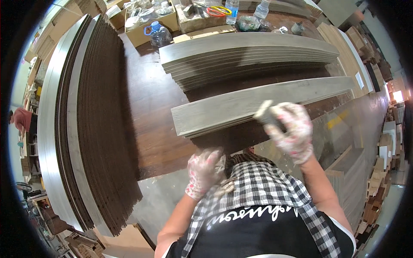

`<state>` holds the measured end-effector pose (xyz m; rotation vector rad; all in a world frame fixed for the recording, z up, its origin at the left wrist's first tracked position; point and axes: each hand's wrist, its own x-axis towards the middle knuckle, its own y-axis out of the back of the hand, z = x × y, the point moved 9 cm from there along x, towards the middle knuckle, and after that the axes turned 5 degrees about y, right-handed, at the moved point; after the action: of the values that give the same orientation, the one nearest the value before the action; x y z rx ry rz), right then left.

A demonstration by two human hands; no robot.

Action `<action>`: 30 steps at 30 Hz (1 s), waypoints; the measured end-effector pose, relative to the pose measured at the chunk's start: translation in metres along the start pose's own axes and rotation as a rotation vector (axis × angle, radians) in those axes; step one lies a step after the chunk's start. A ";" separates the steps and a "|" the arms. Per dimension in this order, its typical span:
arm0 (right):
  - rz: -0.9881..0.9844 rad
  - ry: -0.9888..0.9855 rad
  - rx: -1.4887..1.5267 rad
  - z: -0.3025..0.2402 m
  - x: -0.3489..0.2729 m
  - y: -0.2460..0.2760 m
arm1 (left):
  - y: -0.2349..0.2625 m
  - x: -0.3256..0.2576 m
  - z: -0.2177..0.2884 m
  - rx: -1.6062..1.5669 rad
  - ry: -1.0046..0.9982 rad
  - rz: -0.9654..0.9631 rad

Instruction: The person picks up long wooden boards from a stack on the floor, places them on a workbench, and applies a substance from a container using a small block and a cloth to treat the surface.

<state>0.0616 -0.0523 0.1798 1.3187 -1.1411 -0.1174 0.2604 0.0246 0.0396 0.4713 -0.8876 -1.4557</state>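
Observation:
My right hand point(294, 133), in a white glove with pink spots, is closed on a small grey block point(269, 115) with a pale edge. It is above the near edge of a short stack of grey planks point(241, 105). My left hand point(204, 170), in a matching glove, is held low by the checked apron point(266, 185). Its fingers are curled and blurred, and whatever they may hold cannot be made out. A beige scrap point(226, 187) shows just below it. Behind the short stack lies a taller stack of grey planks point(249, 43).
Tall rows of planks point(103, 120) stand along the left of the brown table point(157, 146). At the back are a cardboard box point(137, 36), a blue-capped jug point(159, 36), scissors point(218, 11) and bottles point(232, 10). Another person point(23, 118) is at far left.

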 end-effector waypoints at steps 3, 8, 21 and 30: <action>0.125 -0.195 -0.046 0.033 -0.026 0.025 | -0.013 0.003 0.000 0.002 -0.001 -0.078; 0.186 0.130 0.153 -0.053 0.022 -0.014 | -0.023 0.023 0.031 0.044 -0.072 -0.204; 0.292 -0.478 -0.254 0.144 -0.088 0.097 | -0.045 0.042 0.061 -0.118 -0.179 -0.146; 0.267 -0.290 -0.206 0.156 -0.081 0.090 | -0.090 0.078 0.109 -0.049 -0.213 -0.151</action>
<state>-0.1341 -0.0790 0.1771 0.9775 -1.4995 -0.2287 0.1111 -0.0344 0.0560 0.3565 -0.9993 -1.6847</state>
